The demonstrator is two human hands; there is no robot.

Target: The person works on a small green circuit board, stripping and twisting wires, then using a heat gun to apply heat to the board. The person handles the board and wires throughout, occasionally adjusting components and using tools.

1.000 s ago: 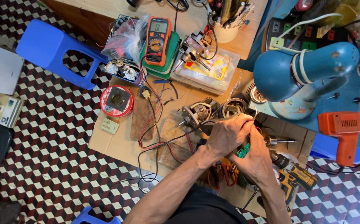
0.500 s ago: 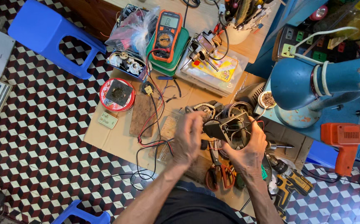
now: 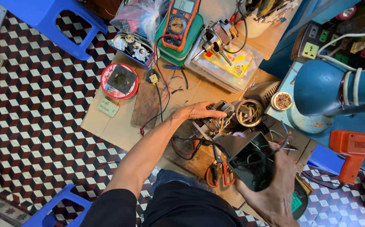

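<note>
We see left hand (image 3: 199,111) flat on small motor (image 3: 214,122), fingers loosely curled over top, mid surface (image 3: 119,130). Right hand (image 3: 275,185) wraps dark plastic box (image 3: 252,162), fingers closed tight, lifted near surface's near edge. Wires run box to motor. Orange pliers (image 3: 218,172) lie just below. Crowded here: blue lamp (image 3: 334,90) close right, red tin (image 3: 119,80) left. We find open room only at surface's left edge.

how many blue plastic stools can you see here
2. One blue stool stands on the tiled floor at top left; a second blue stool shows partly at the bottom left, by the person's arm. Others may lie out of frame.
</note>
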